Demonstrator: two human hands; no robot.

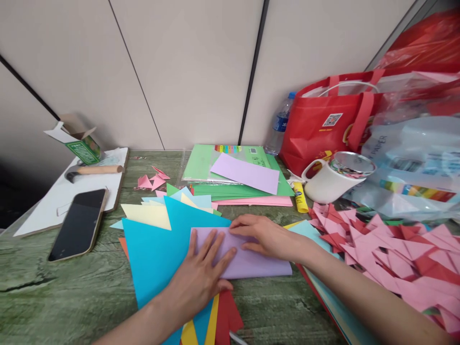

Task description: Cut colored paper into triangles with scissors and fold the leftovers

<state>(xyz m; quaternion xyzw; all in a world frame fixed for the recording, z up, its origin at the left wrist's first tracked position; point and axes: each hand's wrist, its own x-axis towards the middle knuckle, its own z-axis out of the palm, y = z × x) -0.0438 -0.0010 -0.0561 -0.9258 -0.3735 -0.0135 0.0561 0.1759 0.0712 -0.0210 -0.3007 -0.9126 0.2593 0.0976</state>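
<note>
A folded sheet of purple paper [266, 261] lies over a fanned pile of coloured paper, with a bright blue sheet [154, 258] directly under its left part. My left hand [203, 263] presses flat on the purple paper's left side, fingers spread. On its upper edge rests my right hand [264, 235], fingers bent and slightly apart, the fingertips touching the paper. Cream sheets [147, 215] stick out behind the blue one. Red and yellow sheets show below, beside the tip of a metallic tool [237, 338] that is mostly hidden.
Behind are green paper packs [201, 163] with a purple strip [247, 173] on top. Folded pink pieces [388, 254] are heaped right, near a glue stick [300, 196], white mug [319, 182], bottle [282, 124] and red bag [323, 129]. Left are a phone [79, 225], hammer [97, 169] and green box [84, 148].
</note>
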